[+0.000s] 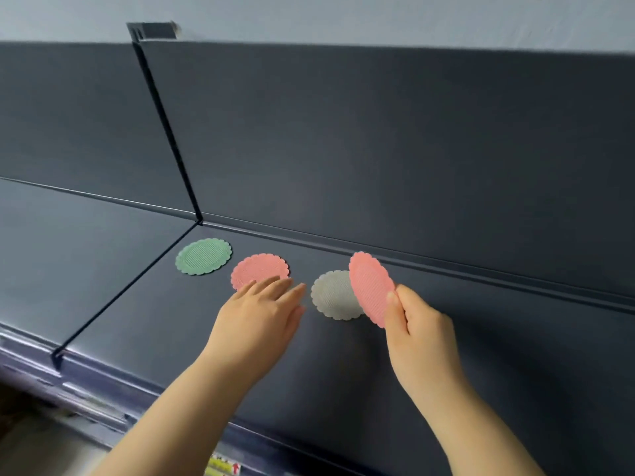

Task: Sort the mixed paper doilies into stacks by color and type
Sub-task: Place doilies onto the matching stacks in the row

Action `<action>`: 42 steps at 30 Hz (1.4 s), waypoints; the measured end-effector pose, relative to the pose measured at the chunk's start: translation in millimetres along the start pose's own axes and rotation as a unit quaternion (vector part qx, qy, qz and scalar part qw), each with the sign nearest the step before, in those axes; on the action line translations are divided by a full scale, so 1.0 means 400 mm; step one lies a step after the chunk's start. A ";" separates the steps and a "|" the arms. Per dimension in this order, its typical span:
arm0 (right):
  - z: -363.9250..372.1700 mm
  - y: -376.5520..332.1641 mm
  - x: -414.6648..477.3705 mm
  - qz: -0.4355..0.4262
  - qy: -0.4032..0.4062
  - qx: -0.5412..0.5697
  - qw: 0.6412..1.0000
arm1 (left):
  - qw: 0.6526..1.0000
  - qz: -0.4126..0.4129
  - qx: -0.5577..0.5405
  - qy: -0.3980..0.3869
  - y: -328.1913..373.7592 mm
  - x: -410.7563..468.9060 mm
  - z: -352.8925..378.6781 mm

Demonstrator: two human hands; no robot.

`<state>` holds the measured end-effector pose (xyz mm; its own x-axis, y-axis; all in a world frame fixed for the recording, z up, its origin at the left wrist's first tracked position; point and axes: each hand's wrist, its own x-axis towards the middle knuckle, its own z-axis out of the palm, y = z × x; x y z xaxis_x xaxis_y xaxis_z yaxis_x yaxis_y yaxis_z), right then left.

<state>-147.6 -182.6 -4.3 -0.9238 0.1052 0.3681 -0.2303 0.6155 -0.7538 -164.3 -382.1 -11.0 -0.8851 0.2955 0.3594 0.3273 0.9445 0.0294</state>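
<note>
Three scalloped round doilies lie on the dark shelf: a green doily [203,256] at the left, a pink doily [257,268] beside it, and a grey doily [335,294] further right. My right hand [417,329] pinches a second pink doily [371,288] by its lower edge and holds it tilted up in the air, partly covering the grey one. My left hand [261,312] hovers with straight fingers over the near edge of the flat pink doily; whether it touches is unclear.
The dark shelf [446,372] has a tall back panel [378,149] and a thin upright divider [165,132] just left of the green doily. Its front edge [103,403] carries a rail with a yellow label [223,467].
</note>
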 end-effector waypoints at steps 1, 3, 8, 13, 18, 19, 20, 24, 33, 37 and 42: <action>0.022 -0.016 0.013 -0.002 -0.006 -0.014 1.000 | 1.000 0.000 -0.003 0.002 -0.028 -0.004 0.000; 0.074 -0.054 0.040 0.004 -0.008 -0.032 0.999 | 1.000 0.004 -0.007 0.016 -0.094 -0.008 0.001; 0.263 -0.155 0.107 -0.007 0.002 -0.124 0.992 | 0.999 -0.008 -0.038 0.028 -0.307 0.004 0.002; 0.454 -0.202 0.135 -0.007 -0.101 -0.320 0.942 | 0.996 0.022 -0.058 0.057 -0.463 0.024 0.004; 0.543 -0.201 0.109 0.058 -0.214 -0.328 0.918 | 0.992 0.065 -0.090 0.058 -0.527 0.039 0.016; 0.553 -0.196 0.107 0.069 -0.227 -0.342 0.909 | 0.991 0.075 -0.099 0.056 -0.530 0.040 0.019; 0.561 -0.192 0.107 0.072 -0.242 -0.359 0.899 | 0.989 0.082 -0.108 0.053 -0.531 0.039 0.023; 0.582 -0.187 0.095 0.061 -0.215 -0.351 0.909 | 0.986 0.099 -0.131 0.033 -0.538 0.033 0.033; 0.559 -0.242 0.063 0.066 -0.162 -0.298 0.938 | 0.980 0.152 -0.119 0.042 -0.531 0.016 0.035; 0.514 -0.259 0.043 0.046 -0.122 -0.300 0.945 | 0.978 0.164 -0.119 0.045 -0.504 0.004 0.031; 0.435 -0.259 -0.006 0.012 -0.107 -0.322 0.941 | 0.975 0.178 -0.124 0.039 -0.424 -0.018 0.012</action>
<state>-174.6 -382.7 -21.8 -0.9826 0.0087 0.1854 -0.0386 0.9674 -0.2502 -214.8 -543.8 -23.0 -0.6753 0.5777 0.4586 0.6886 0.7166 0.1113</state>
